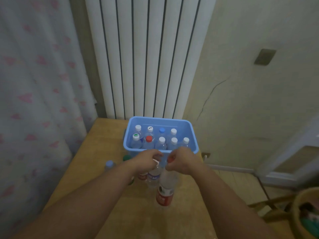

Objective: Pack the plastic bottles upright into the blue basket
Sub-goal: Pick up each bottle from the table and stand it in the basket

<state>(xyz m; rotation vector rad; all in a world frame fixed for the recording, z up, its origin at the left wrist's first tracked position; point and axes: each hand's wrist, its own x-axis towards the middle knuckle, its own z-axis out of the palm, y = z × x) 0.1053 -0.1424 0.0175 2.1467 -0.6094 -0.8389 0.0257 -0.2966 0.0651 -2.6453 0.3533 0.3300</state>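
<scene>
**Gripping two more bottles at a part-filled basket**

Both hands close on bottle tops just at the 6 o'clock side of the blue basket [158,119]. The basket sits at the 12 o'clock end of the worktop [103,145], in front of a white radiator [146,57].

The right hand [181,160] has its fingers curled round the neck of a red-capped bottle with a red label [164,195]. The left hand [148,161] has its fingers wrapped over the top of a bottle with a blue label [153,177], whose cap is hidden. Whether either bottle is clear of the worktop cannot be told.

Nine packed bottles [162,143] stand upright in the basket, four in the far row and five in the near row.

Loose on the worktop are a third bottle [142,176] under the left wrist, a blue-capped bottle [109,165] at 9 o'clock of the left hand, and a green cap [127,157] at 10 o'clock.

The step in hand looks to be the pick-up of the next pair, with the job past halfway. The next move calls for lifting both over the near rim and lowering them base-first. The near row looks full, so room appears tight. The likeliest gap is at the far row's 3 o'clock end.
</scene>
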